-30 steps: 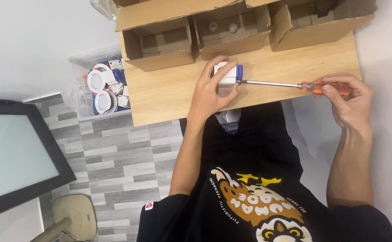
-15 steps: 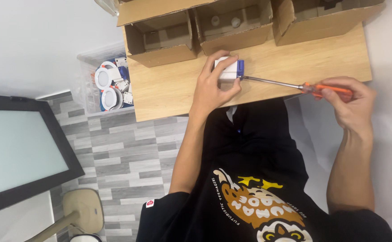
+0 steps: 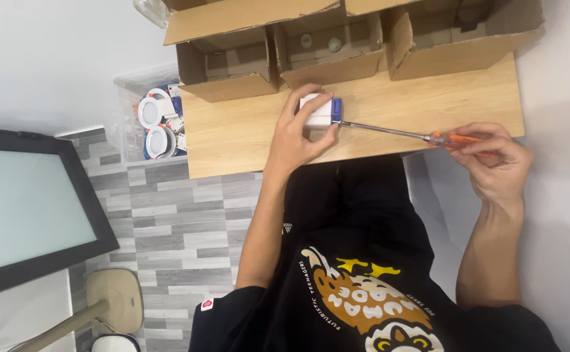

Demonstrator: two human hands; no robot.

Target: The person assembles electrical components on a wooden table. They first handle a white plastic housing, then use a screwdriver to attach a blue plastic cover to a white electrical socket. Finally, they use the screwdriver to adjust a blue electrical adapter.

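My left hand [image 3: 298, 133] grips a small white box-shaped part with a blue end [image 3: 319, 111] and holds it down on the wooden tabletop [image 3: 233, 130]. My right hand [image 3: 494, 160] holds the orange handle of a long screwdriver [image 3: 389, 132]. Its thin metal shaft runs left, and the tip touches the blue end of the part.
Three open cardboard boxes [image 3: 327, 45] stand along the table's far edge. A clear plastic bin [image 3: 145, 120] with round white fittings sits left of the table. A dark-framed screen [image 3: 24, 208] lies at the left, and a tan stool [image 3: 112, 303] stands on the grey tiled floor.
The view has shifted slightly. Both hands keep their grip, with the screwdriver tip still against the part; my right hand sits a little lower.
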